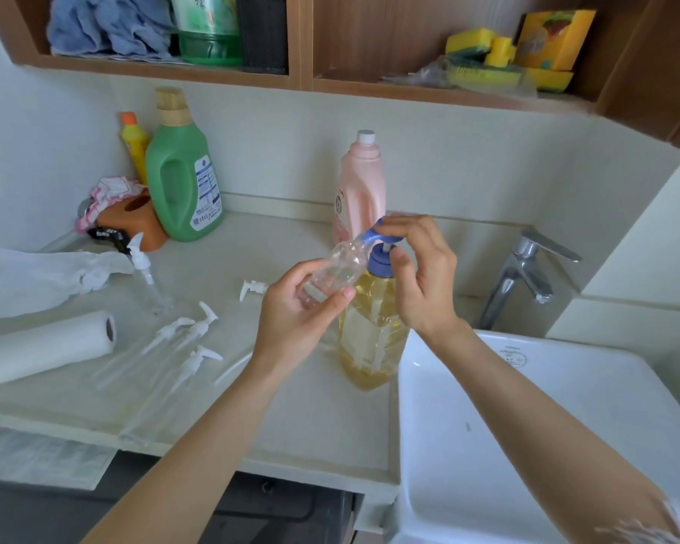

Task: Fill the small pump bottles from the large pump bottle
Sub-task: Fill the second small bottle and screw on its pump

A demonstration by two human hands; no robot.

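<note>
At frame centre the left hand (pixel 305 308) grips a clear small pump bottle (pixel 332 270), tilted with its mouth at the blue spout of the large pump bottle (pixel 371 327) of yellow liquid, whose pump head the right hand (pixel 417 268) presses with curled fingers. Left of them, loose white pump tops (pixel 191 339) and a paper towel roll (pixel 48 345) lie on the counter (pixel 291 418). A pink bottle (pixel 360 186) stands just behind the hands, a white sink (pixel 527 445) fills the lower right, and a faucet (pixel 527 272) stands at right.
</note>
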